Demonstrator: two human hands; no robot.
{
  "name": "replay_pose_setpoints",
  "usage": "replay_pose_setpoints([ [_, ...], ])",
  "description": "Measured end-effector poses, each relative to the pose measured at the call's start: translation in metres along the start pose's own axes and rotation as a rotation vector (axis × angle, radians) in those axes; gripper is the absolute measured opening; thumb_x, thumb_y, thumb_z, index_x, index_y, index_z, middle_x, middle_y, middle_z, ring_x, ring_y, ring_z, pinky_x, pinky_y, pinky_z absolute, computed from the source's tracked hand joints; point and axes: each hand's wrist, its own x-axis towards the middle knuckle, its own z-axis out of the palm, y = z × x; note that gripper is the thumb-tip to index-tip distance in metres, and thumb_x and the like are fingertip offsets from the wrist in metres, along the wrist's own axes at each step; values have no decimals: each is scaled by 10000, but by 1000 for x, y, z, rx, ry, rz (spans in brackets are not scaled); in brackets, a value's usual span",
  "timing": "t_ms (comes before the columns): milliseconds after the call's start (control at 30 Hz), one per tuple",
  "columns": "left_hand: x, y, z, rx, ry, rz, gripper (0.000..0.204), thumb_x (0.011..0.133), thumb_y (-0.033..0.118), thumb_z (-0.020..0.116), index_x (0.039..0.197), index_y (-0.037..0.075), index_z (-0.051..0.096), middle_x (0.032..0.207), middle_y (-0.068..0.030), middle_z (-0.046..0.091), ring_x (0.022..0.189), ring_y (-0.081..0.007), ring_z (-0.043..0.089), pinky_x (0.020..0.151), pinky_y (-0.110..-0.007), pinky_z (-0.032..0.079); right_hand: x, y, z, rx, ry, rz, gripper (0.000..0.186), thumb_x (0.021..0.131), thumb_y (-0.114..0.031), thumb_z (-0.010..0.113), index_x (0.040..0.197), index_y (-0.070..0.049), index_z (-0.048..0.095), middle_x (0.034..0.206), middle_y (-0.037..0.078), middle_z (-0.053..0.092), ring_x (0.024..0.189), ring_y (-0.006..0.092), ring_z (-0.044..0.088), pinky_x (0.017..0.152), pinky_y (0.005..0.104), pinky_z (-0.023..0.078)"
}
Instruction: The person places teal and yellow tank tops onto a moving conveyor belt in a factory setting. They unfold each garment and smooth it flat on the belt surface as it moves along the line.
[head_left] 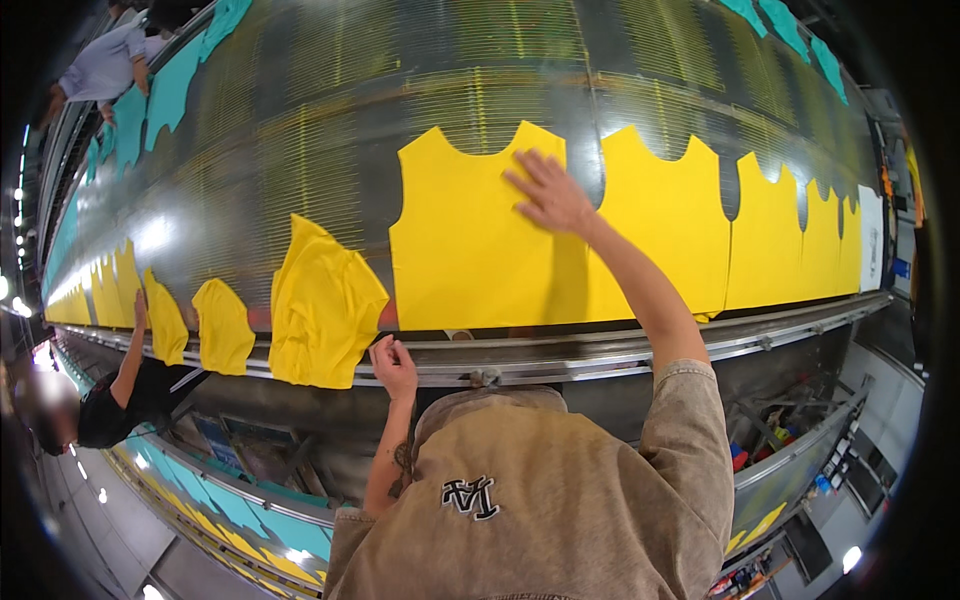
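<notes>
A yellow shirt-shaped fabric panel with a scooped neckline lies flat on the long dark table in front of me. My right hand rests on its upper right part, palm down and fingers spread. By the metal rail at the table's near edge is my left hand, its fingers loosely curled, with nothing visible in them. Just to the left of that hand, a wrinkled yellow fabric piece lies partly folded and hangs over the rail. A second flat yellow panel adjoins the first on the right.
Smaller yellow pieces lie farther left, where a co-worker's arm reaches to the table. Turquoise panels line the far side, with another person there. The metal rail runs along the near edge. Behind me stands another table with turquoise fabric.
</notes>
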Motion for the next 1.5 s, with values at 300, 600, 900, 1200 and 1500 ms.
replay_pose_setpoints([
  [300, 45, -62, -136, 177, 151, -5, 270, 917, 76, 656, 1158, -33, 601, 1082, -216, 635, 992, -414, 603, 847, -458, 491, -82, -221, -3, 285, -142, 142, 705, 968, -471, 547, 1489, -17, 406, 1625, 233, 215, 1496, 450, 185, 1206, 536, 187],
  [600, 135, -229, -239, 367, -113, 89, 286, 913, 262, 687, 1014, -6, 687, 987, -191, 664, 988, -399, 591, 893, -477, 464, 1, -456, 31, 747, -49, 592, 188, 877, -208, 713, 855, -22, 721, 771, 148, 661, 743, 347, 641, 659, 438, 498],
  [900, 170, -255, -222, 117, -526, -67, 287, 826, 236, 770, 893, -23, 663, 863, -151, 672, 908, -321, 639, 819, -482, 491, 62, -536, 65, 449, -44, 807, 371, 795, -367, 770, 814, 3, 745, 825, 201, 695, 802, 362, 675, 744, 452, 534],
  [1200, 187, -268, -241, -1213, -710, -822, 360, 882, 51, 523, 1226, -32, 589, 1176, -141, 672, 1098, -251, 655, 978, -383, 516, 37, -542, 65, 2144, 871, 855, 289, 990, -252, 523, 1066, -14, 666, 1097, 102, 723, 1056, 231, 670, 965, 331, 500],
  [1500, 173, -203, -275, -1409, -845, -1006, 365, 984, 314, 606, 1253, 69, 629, 1235, -96, 675, 1097, -249, 672, 934, -435, 550, 33, -574, 33, 2098, 220, 1363, 546, 1010, -480, 546, 1341, -47, 572, 1248, 131, 681, 1150, 272, 659, 981, 438, 530],
])
